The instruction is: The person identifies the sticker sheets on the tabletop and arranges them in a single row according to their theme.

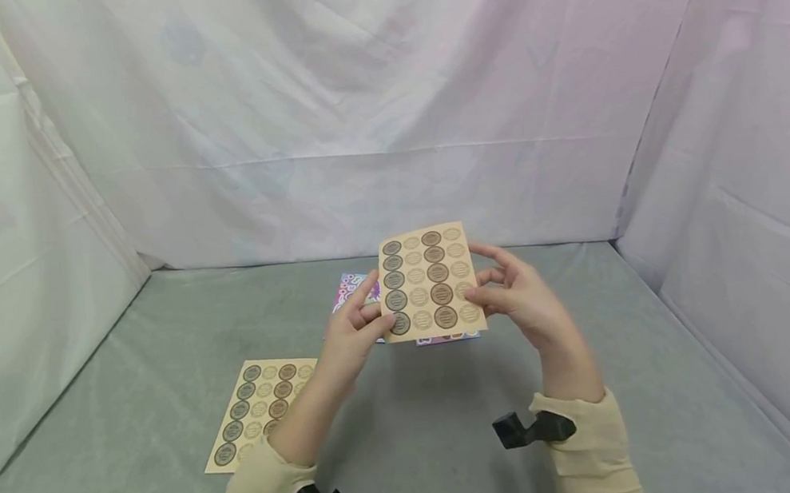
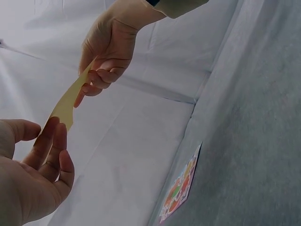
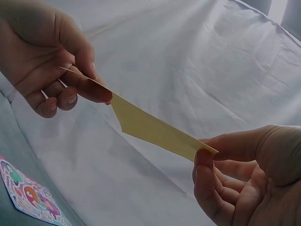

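Observation:
A tan sticker sheet (image 1: 428, 283), printed with columns of round labels, is held up off the table between both hands. My left hand (image 1: 350, 339) pinches its lower left edge between thumb and fingers. On the opposite side my right hand (image 1: 527, 301) pinches the right edge, thumb on the printed face. Both wrist views catch the sheet (image 2: 66, 106) nearly edge-on and slightly bent, with the left hand (image 2: 35, 174) and right hand (image 3: 240, 174) at its two ends. Behind it, partly hidden, lies a colourful sticker sheet (image 1: 350, 285) on the table.
A second tan sticker sheet (image 1: 259, 397) lies flat at the left, partly covered by my left forearm. The grey tabletop (image 1: 669, 378) is bounded by white cloth walls (image 1: 353, 122) at the back and sides. Black camera mounts (image 1: 537, 428) sit on both wrists.

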### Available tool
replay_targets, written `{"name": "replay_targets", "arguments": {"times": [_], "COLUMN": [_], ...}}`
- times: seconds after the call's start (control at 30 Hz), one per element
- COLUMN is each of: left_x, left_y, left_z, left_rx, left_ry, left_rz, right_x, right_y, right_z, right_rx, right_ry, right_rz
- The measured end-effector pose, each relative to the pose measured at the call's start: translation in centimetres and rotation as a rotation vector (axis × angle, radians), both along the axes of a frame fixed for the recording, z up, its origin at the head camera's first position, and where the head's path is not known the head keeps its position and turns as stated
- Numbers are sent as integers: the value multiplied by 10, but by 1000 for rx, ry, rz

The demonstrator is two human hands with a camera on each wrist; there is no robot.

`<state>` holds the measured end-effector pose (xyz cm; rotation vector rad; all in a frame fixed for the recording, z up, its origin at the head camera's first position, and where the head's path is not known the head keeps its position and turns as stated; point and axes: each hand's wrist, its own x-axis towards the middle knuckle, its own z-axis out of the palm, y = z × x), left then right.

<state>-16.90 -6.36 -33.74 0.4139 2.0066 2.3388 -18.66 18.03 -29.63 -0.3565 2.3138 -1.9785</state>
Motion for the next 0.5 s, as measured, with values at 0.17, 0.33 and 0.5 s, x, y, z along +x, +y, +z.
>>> {"name": "replay_targets", "arguments": {"times": [0.17,0.33,0.5], "left_x": [2,4,4], "left_y": [-7,-15,-24], "left_z": [-1,-3,-6], "left_rx": [-14,-18,-33], "left_ry": [-15,-25,-30], "left_rz": [23,31,47], "right_x": [-1,0,1], "right_y": [-7,-13,-21], "right_z": [-1,-2,-6], "right_rx": [7,31,38], "right_ry": [-8,-16,-28], "right_rz": [16,24,37]}}
